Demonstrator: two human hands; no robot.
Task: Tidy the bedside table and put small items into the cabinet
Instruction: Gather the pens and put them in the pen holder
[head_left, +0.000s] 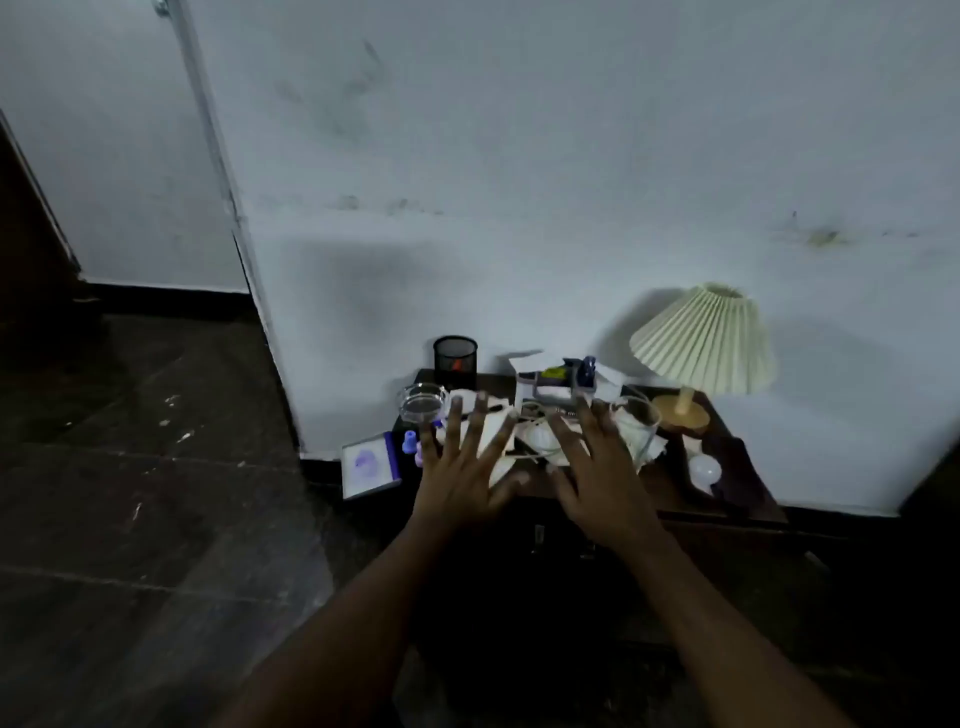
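Note:
A dark wooden bedside table (748, 493) stands against the white wall, crowded with small items. My left hand (462, 470) and my right hand (597, 467) hover over its middle with fingers spread and straight, holding nothing. Under them lies a heap of crumpled white papers (501, 441). A grey box of small items (558, 382) sits behind the papers. At the left are a glass ashtray (421, 402), a black mesh pen cup (455, 355), a purple-edged booklet (370, 464) overhanging the edge, and small purple pieces (410, 441). A drinking glass (641, 423) and a white bulb (704, 470) lie to the right.
A lamp with a pleated cream shade (704, 340) stands at the table's back right on a wooden base (680, 413). The cabinet front (561, 540) below the tabletop is dark and hard to make out. Dark tiled floor (156, 493) spreads to the left.

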